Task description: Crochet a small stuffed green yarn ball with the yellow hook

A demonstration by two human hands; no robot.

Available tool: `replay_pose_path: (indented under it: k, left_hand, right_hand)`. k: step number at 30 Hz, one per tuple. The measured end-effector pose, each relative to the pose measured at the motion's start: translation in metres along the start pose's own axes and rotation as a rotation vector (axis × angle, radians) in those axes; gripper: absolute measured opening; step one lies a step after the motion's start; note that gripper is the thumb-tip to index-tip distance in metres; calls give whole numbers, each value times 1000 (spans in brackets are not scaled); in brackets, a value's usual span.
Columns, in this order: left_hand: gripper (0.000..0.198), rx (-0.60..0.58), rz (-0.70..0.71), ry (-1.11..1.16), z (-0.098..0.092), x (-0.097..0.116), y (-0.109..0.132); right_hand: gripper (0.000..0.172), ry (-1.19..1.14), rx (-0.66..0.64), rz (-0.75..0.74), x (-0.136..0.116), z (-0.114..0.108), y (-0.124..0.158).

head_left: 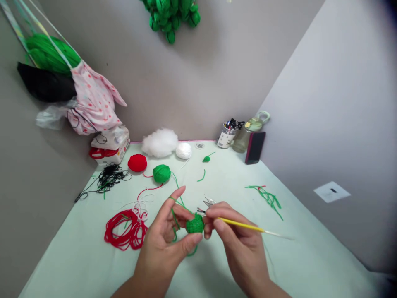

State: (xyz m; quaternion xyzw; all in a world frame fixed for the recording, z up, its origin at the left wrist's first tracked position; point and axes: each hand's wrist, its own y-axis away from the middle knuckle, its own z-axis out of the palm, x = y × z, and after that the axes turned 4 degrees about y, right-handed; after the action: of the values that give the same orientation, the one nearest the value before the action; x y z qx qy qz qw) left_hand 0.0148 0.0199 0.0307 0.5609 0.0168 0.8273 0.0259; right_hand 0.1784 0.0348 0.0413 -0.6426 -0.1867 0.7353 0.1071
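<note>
Between the thumb and fingers of my left hand (166, 236) is a small green crochet piece (195, 224), rounded and tightly stitched. Green yarn loops over the raised left index finger and runs back toward a green yarn ball (161, 173). My right hand (237, 236) grips a crochet hook (242, 224) with a yellow handle. Its handle end points right, and its tip lies at the green piece, partly hidden by the fingers. Just beyond the right fingertips lie small scissors (208, 202), mostly covered by the hand.
Behind my hands are a red yarn ball (137, 163), a white yarn ball (183, 150) and white stuffing (160, 142). Red yarn (125, 229) and tangled black yarn (112, 178) lie left. Green scraps (268, 198) lie right. A phone (255, 147) leans near a bottle (243, 138) and pen cup (227, 135).
</note>
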Motion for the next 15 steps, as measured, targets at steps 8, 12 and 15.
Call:
replay_pose_path:
  k: [8,12,15]
  left_hand:
    - [60,62,58,100,7,11,-14]
    - [58,64,5,149,4,7,-14]
    - [58,31,-40,162,-2,2,-17]
  right_hand:
    - [40,554,-50,-357,4,1,-20]
    - [29,353,23,-202,18,9,-17]
    - [12,-14,32,83,24,11,-22]
